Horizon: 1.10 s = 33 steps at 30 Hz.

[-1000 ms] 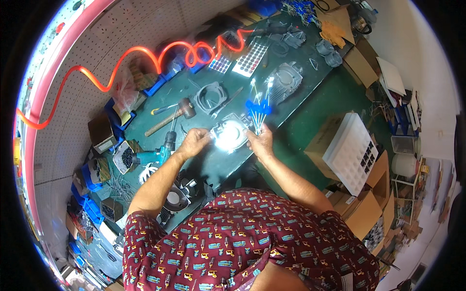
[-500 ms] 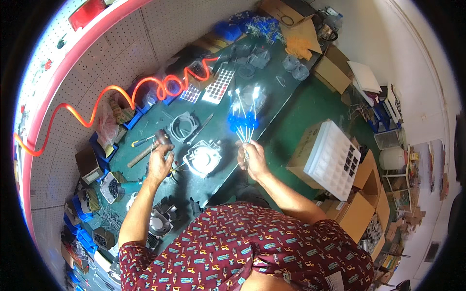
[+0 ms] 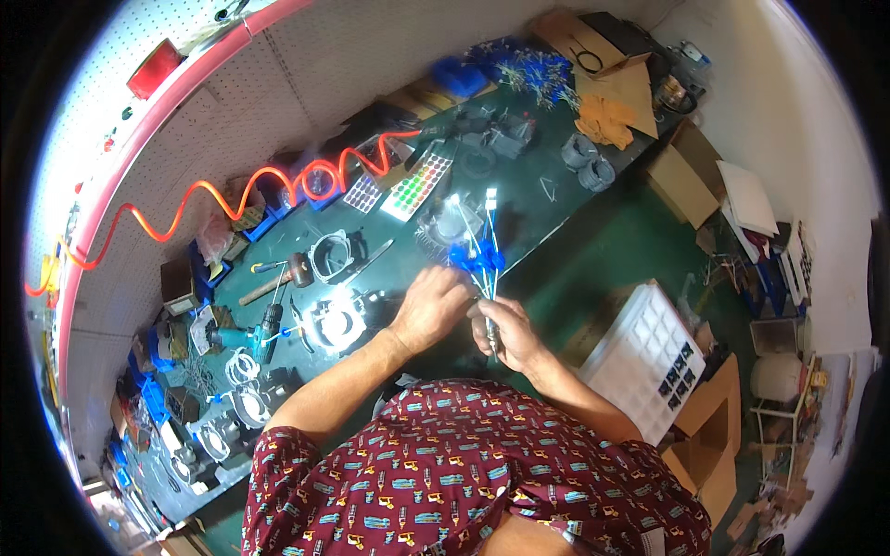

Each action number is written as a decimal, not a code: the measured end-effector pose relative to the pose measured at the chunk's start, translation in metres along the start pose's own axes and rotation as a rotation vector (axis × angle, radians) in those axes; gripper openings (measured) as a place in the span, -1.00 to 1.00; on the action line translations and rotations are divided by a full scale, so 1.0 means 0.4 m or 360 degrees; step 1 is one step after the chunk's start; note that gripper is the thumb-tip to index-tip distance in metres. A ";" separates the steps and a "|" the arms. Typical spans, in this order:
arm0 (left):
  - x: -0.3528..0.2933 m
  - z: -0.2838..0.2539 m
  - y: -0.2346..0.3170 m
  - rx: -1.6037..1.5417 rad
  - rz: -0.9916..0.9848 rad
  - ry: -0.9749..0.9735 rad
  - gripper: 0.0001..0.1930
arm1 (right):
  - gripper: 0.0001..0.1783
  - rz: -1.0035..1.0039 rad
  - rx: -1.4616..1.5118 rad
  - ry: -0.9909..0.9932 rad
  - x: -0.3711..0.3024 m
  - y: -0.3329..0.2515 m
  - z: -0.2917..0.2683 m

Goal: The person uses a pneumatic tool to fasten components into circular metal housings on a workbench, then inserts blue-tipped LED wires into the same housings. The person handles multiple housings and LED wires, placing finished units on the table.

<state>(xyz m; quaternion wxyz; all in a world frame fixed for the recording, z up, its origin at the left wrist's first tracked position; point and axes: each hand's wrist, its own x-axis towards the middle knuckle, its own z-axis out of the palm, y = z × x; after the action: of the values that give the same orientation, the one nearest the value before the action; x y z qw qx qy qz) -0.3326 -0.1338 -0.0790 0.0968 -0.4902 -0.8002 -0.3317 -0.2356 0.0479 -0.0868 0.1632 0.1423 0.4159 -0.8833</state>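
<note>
My right hand (image 3: 510,335) is closed round a bundle of thin white cable leads (image 3: 489,278) with blue parts partway up and pale tips at the far end. My left hand (image 3: 429,308) reaches across to the same bundle, its fingers curled against it just below the blue parts. Its fingertips are hidden, so what they pinch cannot be made out. Left of my hands, a round metal housing (image 3: 338,322) lies in bright glare on the green bench. A similar ring-shaped housing (image 3: 332,257) sits behind it.
Beside the housings lie a mallet (image 3: 298,270) and a teal power drill (image 3: 266,334). An orange coiled hose (image 3: 199,190) crosses the back. More blue-and-white leads (image 3: 536,74) are heaped far off. Right of the bench are a white compartment tray (image 3: 640,361) and cardboard boxes (image 3: 709,454).
My left hand has come from beside the mallet, moving right to the bundle. My right hand keeps its hold, slightly nearer to me. The view has shifted too.
</note>
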 end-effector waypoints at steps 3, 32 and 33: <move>0.044 0.019 0.033 -0.0017 -0.0011 -0.0046 -0.66 | -0.70 0.0104 -0.0025 -0.0145 0.000 -0.047 -0.058; -0.062 0.013 -0.438 -0.0269 -0.1362 -0.0457 -0.80 | -0.70 -0.0672 -0.0973 0.0773 0.498 -0.079 -0.203; -0.058 0.018 -0.439 -0.0244 -0.1353 -0.0453 -0.80 | -0.74 -0.0660 -0.0947 0.0731 0.505 -0.073 -0.206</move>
<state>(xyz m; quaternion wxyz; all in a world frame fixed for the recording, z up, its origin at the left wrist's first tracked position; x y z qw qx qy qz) -0.4689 -0.1987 -0.1720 -0.1956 -0.1645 -0.9089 -0.3295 -0.4210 0.0954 -0.1956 -0.0807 0.1953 0.6979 -0.6843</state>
